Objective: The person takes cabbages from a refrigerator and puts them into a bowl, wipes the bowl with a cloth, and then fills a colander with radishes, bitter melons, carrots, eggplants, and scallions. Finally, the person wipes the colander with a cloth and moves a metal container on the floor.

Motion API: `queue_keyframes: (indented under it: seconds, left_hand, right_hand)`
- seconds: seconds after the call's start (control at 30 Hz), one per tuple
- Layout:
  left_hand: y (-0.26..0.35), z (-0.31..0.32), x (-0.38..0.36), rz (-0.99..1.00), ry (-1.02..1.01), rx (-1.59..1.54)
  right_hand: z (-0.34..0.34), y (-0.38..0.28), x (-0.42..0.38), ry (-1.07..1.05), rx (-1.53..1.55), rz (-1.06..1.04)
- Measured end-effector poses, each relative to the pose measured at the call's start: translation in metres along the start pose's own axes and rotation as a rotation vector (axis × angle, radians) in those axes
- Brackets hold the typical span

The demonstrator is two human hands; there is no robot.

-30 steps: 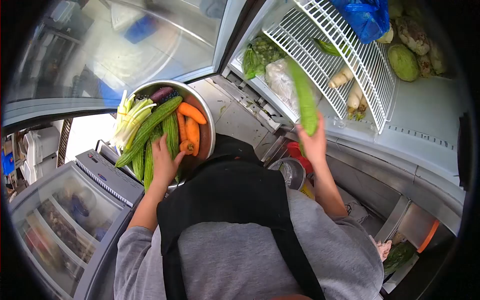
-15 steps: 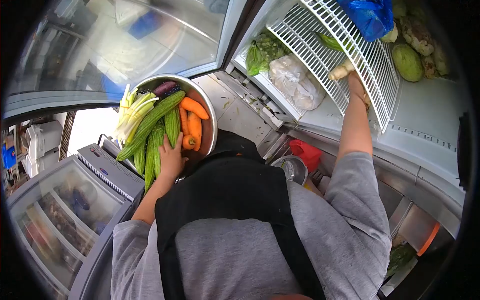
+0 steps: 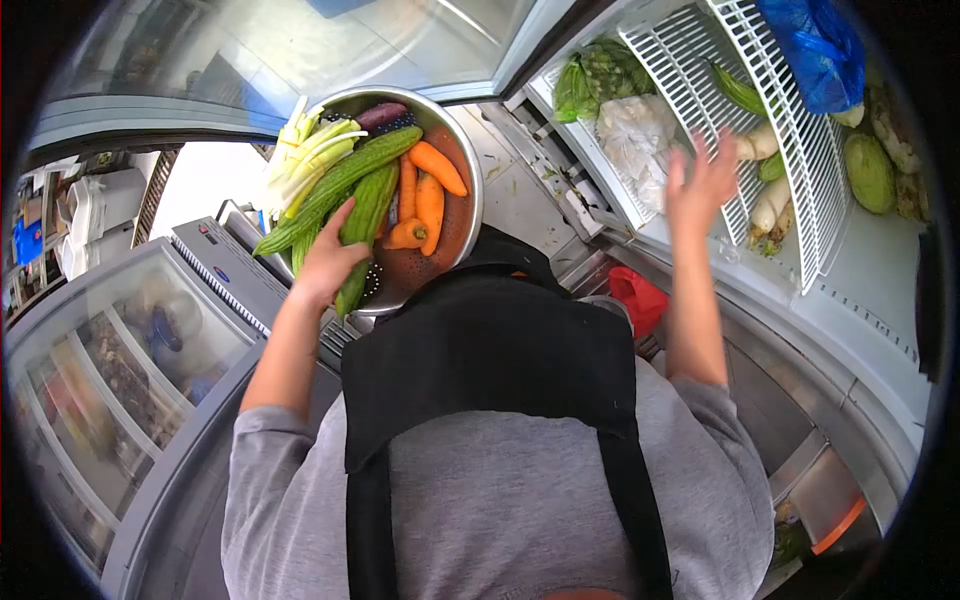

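My left hand point(image 3: 325, 262) rests on the green bitter gourds point(image 3: 362, 225) inside a metal colander point(image 3: 463, 215), holding it against my body. The colander also holds carrots point(image 3: 430, 195), a long cucumber point(image 3: 340, 180), pale green stalks point(image 3: 305, 160) and a purple vegetable point(image 3: 380, 115). My right hand point(image 3: 700, 180) is raised with fingers spread and nothing in it, in front of a white wire fridge shelf point(image 3: 700, 70). Just beyond it lie white radishes point(image 3: 770, 205) and a green gourd point(image 3: 738, 90).
The open fridge holds leafy greens point(image 3: 595, 80), a clear bag point(image 3: 640, 135), a blue bag point(image 3: 815, 45) and a green melon point(image 3: 868, 172). A glass-topped chest freezer point(image 3: 120, 370) stands at the left. A red bag point(image 3: 640, 300) lies by the fridge's base.
My right hand put the long green gourd onto the wire shelf, let it go and drew back, fingers spread. The colander and my left hand shifted up and right in view.
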State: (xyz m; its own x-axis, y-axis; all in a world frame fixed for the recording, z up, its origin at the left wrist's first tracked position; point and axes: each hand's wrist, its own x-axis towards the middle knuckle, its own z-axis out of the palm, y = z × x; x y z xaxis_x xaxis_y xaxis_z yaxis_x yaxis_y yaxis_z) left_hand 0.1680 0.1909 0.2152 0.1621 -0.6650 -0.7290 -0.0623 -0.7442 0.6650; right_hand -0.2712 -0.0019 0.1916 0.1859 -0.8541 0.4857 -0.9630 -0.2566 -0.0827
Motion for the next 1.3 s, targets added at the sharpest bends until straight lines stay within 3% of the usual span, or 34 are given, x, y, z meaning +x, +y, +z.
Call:
queue_keyframes:
  seconds: [0.03,0.1,0.17,0.23,0.3,0.37,0.43,0.47,0.5,0.57,0.6,0.67,0.73,0.77,0.83,0.9,0.93,1.0,1.03,1.13,1.3]
  left_hand:
    - [0.011,-0.009,-0.012,0.005,0.009,0.000]
    - [0.023,-0.029,-0.032,-0.024,-0.201,-0.178]
    - [0.046,-0.037,-0.052,0.019,-0.299,-0.135]
    - [0.066,-0.035,-0.062,0.069,-0.419,-0.088]
    - [0.082,-0.027,-0.063,0.221,-0.653,-0.146]
    - [0.085,-0.013,-0.055,0.218,-0.763,-0.298]
    - [0.084,-0.004,-0.044,-0.017,-0.695,-0.800]
    - [0.076,-0.008,-0.028,-0.005,-0.558,-0.783]
    - [0.063,-0.008,-0.009,0.005,-0.569,-0.780]
    - [0.037,-0.004,0.026,0.633,0.087,0.911]
    - [0.032,0.001,0.037,0.636,0.092,0.906]
    - [0.024,0.015,0.061,0.883,0.207,1.443]
    - [0.000,0.015,0.106,0.844,0.277,1.579]
    - [-0.006,0.013,0.122,0.796,0.343,1.721]
    - [-0.002,0.013,0.134,0.795,0.337,1.773]
    - [0.004,0.013,0.144,0.641,0.207,1.777]
    - [0.001,0.011,0.152,0.696,0.228,1.783]
    - [0.006,0.014,0.146,0.740,0.223,1.774]
    - [0.010,0.016,0.141,0.783,0.217,1.761]
    - [0.028,0.025,0.114,0.773,0.140,1.773]
    - [0.059,0.032,0.059,0.864,0.102,1.594]
  right_hand:
    - [-0.005,-0.027,-0.009,-0.052,0.145,-0.042]
    - [-0.011,-0.082,-0.025,-0.150,0.401,-0.132]
    - [-0.023,-0.128,-0.028,-0.380,0.620,-0.258]
    - [-0.052,-0.168,-0.019,-0.538,0.532,-0.509]
    - [-0.064,-0.184,-0.012,-0.590,0.660,-0.631]
    - [-0.064,-0.168,-0.004,-0.607,0.687,-0.597]
    - [-0.071,-0.139,0.000,-0.693,0.649,-0.467]
    - [-0.072,-0.121,-0.005,-0.733,0.679,-0.326]
    - [-0.069,-0.100,-0.018,-0.669,0.695,-0.179]
    - [-0.066,-0.061,-0.051,-0.632,0.688,0.199]
    - [-0.067,-0.045,-0.069,-0.658,0.661,0.435]
    - [-0.050,-0.016,-0.110,-0.276,0.721,0.578]
    - [-0.068,-0.001,-0.107,-0.213,1.087,1.110]
    - [-0.071,0.007,-0.098,-0.091,1.095,1.185]
    - [-0.059,0.053,-0.091,0.086,1.062,0.970]
    - [-0.062,0.082,-0.051,0.195,1.053,0.901]
    - [-0.058,0.103,-0.032,0.270,1.052,0.869]
    - [-0.055,0.146,0.004,0.215,0.798,0.992]
    - [-0.021,0.207,0.004,0.211,0.390,0.759]
    - [-0.012,0.223,0.048,0.001,-0.183,0.689]
    - [0.008,0.267,0.039,-0.097,-0.352,0.497]
